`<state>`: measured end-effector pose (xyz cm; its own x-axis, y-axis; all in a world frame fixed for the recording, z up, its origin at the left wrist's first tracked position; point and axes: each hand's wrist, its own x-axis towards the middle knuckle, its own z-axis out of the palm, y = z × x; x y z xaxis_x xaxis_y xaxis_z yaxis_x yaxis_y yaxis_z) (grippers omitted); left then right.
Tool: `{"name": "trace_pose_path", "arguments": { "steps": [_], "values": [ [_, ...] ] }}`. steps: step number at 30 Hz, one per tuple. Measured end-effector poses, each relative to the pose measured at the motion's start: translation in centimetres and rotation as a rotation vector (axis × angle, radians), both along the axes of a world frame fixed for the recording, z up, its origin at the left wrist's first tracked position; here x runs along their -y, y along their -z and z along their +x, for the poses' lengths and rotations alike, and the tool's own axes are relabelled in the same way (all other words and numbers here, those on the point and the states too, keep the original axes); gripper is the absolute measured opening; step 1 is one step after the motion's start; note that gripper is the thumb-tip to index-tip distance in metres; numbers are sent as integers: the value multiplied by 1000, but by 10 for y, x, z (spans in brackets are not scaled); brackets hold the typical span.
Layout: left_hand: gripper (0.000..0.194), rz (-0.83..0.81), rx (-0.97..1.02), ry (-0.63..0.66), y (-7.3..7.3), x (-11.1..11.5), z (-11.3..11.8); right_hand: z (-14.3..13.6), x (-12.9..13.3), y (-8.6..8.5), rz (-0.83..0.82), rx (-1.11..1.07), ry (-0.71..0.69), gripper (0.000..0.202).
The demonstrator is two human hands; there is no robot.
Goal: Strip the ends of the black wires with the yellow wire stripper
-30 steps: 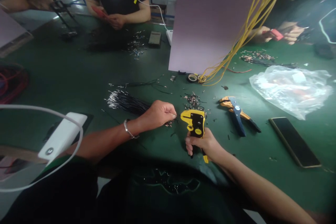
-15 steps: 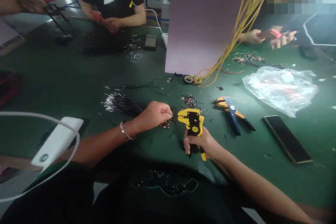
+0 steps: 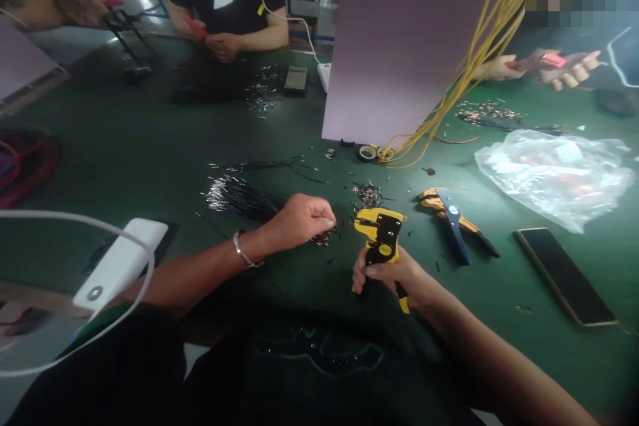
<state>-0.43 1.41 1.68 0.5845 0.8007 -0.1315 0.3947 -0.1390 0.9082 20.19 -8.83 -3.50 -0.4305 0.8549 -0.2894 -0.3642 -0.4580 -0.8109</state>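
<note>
My left hand (image 3: pixel 303 221) is closed in a pinch over the right end of a bundle of black wires (image 3: pixel 249 200); what its fingertips hold is too small to make out. The bundle's silvery tips fan out to the left, and copper ends show under my fingers. My right hand (image 3: pixel 382 271) is wrapped round the handles of a yellow and black wire stripper (image 3: pixel 384 233), its jaws toward my left hand and apart from it. Just behind the tool lies a small heap of cut wire scraps (image 3: pixel 369 194).
Right of me are a blue and orange stripper (image 3: pixel 452 216), a phone (image 3: pixel 566 276) and a plastic bag (image 3: pixel 559 170). A panel (image 3: pixel 394 46) with hanging yellow wires (image 3: pixel 449 100) stands ahead. A white power bank (image 3: pixel 122 263) lies left. Across the table, people hold red tools.
The whole view has shifted, so the table's things appear farther right. The stripper in my right hand is slightly farther from my left hand and tilted more. My left hand keeps its pinch.
</note>
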Motion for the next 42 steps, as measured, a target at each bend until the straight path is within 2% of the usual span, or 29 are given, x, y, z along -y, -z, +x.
{"name": "trace_pose_path", "arguments": {
  "steps": [10, 19, 26, 30, 33, 37, 42],
  "values": [
    [11, 3, 3, -21, 1, 3, 2, 2, 0, -1, 60, 5, -21, 17],
    [14, -15, 33, 0, 8, 8, 4, 0, 1, 1, 55, -31, -11, 20],
    [19, 24, -2, 79, -1, 7, 4, 2, 1, 4, 86, -31, -22, 18],
    [23, -44, 11, 178, -5, 4, 1, 2, 2, 4, 86, -37, -23, 18],
    [18, -110, 63, 213, -6, 1, 0, 0, 2, 3, 79, -44, -36, 18],
    [7, -163, 73, 229, -5, -3, 0, -1, 3, 0, 69, -52, -57, 19],
    [10, -197, 68, 177, -4, -1, 2, -2, 4, 0, 63, -61, -77, 18]
  ]
}}
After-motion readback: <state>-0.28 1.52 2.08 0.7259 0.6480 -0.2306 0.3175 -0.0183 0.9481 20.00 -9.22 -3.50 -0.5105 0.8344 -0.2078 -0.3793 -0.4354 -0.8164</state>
